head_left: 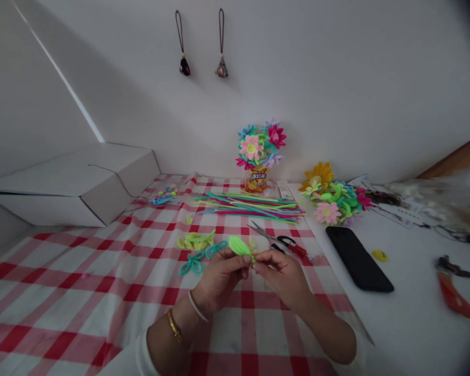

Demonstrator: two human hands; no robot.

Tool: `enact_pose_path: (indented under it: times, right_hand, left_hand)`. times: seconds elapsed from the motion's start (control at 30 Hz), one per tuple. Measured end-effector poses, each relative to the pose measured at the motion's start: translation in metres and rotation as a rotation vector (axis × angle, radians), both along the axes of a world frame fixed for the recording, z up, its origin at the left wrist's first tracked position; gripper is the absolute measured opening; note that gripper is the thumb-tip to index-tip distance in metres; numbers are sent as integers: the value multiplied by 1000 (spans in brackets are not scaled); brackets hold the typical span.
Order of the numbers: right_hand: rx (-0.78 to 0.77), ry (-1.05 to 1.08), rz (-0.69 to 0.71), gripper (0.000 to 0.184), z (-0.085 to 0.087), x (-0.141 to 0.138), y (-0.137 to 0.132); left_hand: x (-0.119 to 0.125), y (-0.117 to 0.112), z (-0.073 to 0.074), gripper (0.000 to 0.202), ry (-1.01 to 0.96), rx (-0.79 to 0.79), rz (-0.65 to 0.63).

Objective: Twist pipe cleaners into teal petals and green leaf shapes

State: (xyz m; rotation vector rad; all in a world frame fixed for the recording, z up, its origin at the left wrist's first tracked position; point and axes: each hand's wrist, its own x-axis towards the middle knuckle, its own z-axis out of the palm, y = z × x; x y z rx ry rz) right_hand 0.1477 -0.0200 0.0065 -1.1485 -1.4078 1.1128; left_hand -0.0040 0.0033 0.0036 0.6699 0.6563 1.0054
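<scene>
A bright green pipe-cleaner leaf (239, 246) is held above the checked cloth, its tip pointing up and left. My left hand (226, 271) pinches its lower part between thumb and fingers. At the leaf's narrow base, the thumb and fingertips of my right hand (281, 272) close on the same piece. Just left of my hands lie teal looped pipe-cleaner pieces (191, 264) and a small pile of yellow-green petals (196, 240). Behind my right hand rest scissors (272, 236) and red-handled pliers (297, 247).
Loose coloured pipe cleaners (250, 206) lie across the cloth, before a flower-filled jar (256, 180). A white box (74, 183) stands at left. On the right are more pipe-cleaner flowers (332, 201), a black phone (358, 258) and red-handled cutters (454, 292).
</scene>
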Motion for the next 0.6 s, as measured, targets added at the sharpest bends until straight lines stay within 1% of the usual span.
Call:
enact_pose_path:
  times: [0.13,0.2,0.27,0.37,0.47,0.53,0.6]
  right_hand:
    - [-194,218,104,8,4,-1,2]
    - [-257,311,171,9,3,-1,2]
    - [-300,395,209,10,2,0,3]
    - [-330,472,197,14,0,0,3]
    - [-336,461,163,17,-1,-1,3]
    - [-334,448,151,20,-1,-1,2]
    - [-328,437,151,22,0,1,3]
  left_hand:
    - [0,-3,3,7,1,61,-25]
    - [0,-3,5,6,10,107,-35]
    - [0,-4,6,6,39,151,-26]
    - [-2,-3,4,7,106,239,-23]
    - [-3,-3,2,12,132,320,-70]
    - [-3,-3,2,14,134,334,-88]
    - [-4,-3,4,13,138,343,-78]
